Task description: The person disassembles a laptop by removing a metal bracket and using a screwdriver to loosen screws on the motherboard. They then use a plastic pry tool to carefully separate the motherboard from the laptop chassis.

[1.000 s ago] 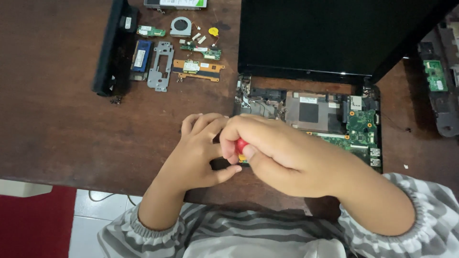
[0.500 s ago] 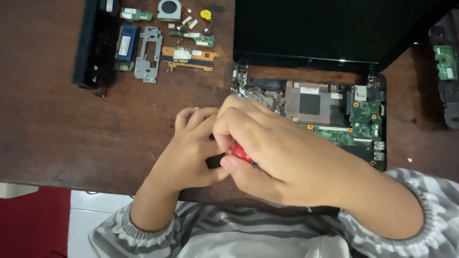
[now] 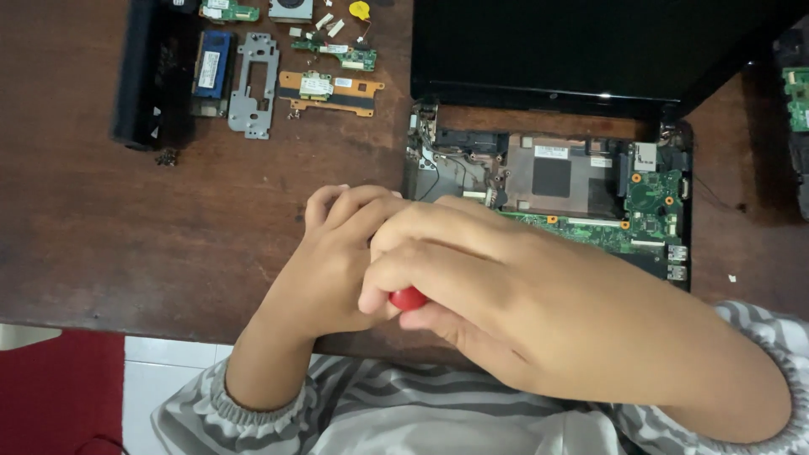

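Observation:
An opened laptop base [image 3: 581,190] lies on the dark wooden table [image 3: 126,236], its green circuit board and metal plate bared, with the black screen [image 3: 573,46] tilted back behind it. My right hand [image 3: 506,295] is closed around a red-handled screwdriver [image 3: 409,298]; only a bit of the red handle shows between the fingers. My left hand [image 3: 337,261] is curled beside it, touching the right hand's fingers at the laptop's near left corner. The screwdriver's tip is hidden under my hands.
Removed parts lie at the far left: a long black piece [image 3: 147,76], a blue memory module [image 3: 211,67], a grey metal bracket [image 3: 253,84], an orange flat board [image 3: 329,91], small green boards [image 3: 341,52], a yellow coin cell [image 3: 360,10]. Another green board [image 3: 796,97] is at the right edge.
Both hands have stayed together at the laptop's near left corner. The right hand's fingers have shifted around the red handle, covering more of it. The view has drifted slightly.

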